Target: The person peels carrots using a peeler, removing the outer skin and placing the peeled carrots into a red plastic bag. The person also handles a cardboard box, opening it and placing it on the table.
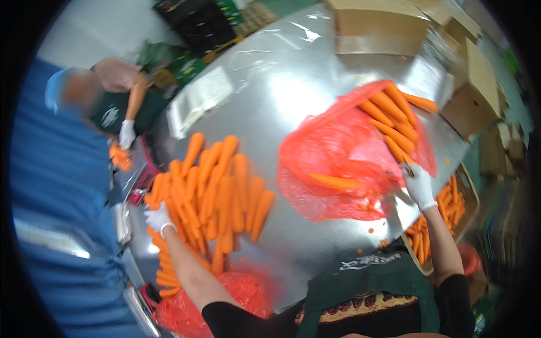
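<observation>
My left hand (159, 218), in a white glove, rests against the left side of a large pile of carrots (211, 190) on the metal table (270, 257). Whether its fingers grip a carrot cannot be told. My right hand (417, 186), also gloved, is shut on a small knife (408, 167) with its blade pointing up. It is beside the carrots (391, 110) lying at the mouth of a red plastic bag (329, 148). One more carrot (336, 181) lies on the bag's lower part.
A co-worker (122, 93) in a cap and white glove handles orange pieces at the left. Cardboard boxes (380, 29) stand at the far edge. A crate of carrots (469, 186) is at the lower right, another red bag (219, 300) below the pile. Carrot scraps (371, 230) dot the table.
</observation>
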{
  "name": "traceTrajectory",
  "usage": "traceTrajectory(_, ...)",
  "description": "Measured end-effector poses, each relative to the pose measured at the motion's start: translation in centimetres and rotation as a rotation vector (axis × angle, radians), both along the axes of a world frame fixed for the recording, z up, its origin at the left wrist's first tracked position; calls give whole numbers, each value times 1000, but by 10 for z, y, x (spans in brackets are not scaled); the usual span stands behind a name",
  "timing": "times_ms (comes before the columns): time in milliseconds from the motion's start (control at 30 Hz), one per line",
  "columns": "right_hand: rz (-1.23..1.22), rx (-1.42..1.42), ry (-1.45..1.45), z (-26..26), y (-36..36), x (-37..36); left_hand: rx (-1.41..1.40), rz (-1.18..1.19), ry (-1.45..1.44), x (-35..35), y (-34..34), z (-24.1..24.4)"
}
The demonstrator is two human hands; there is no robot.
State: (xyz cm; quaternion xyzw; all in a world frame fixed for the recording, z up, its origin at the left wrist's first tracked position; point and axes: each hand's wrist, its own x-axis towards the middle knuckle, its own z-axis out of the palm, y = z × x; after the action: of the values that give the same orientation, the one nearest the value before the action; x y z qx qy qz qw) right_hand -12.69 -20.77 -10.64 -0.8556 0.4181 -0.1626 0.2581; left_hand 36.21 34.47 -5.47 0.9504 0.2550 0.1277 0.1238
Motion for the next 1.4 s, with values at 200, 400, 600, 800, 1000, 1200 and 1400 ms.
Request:
traceTrajectory(200, -127, -117, 84, 4, -45, -38, -459, -1076, -251, -91, -212, 33)
traceTrajectory(400, -152, 72, 169, -10, -33, -56, -96, -2164, -9, -229, -368, -6)
traceTrajectory(600, -97, 163, 133, -30, -22, -63, 394, -2143, 567, -258, -383, -42)
traceTrajectory(800, -64, 104, -25, -25, -17, -55, 3, -2082, 270, -258, -346, -56)
traceTrajectory(1000, -164, 225, -272, -11, -19, -61, -556, -1638, 211, -258, -301, -39)
traceTrajectory(1200, -11, 240, -383, 64, -2, -38, -1041, -1404, 14, -264, -276, 16)
traceTrajectory(1400, 281, 181, -531, 131, 36, -6, -1701, -1268, -150, -277, -278, 112)
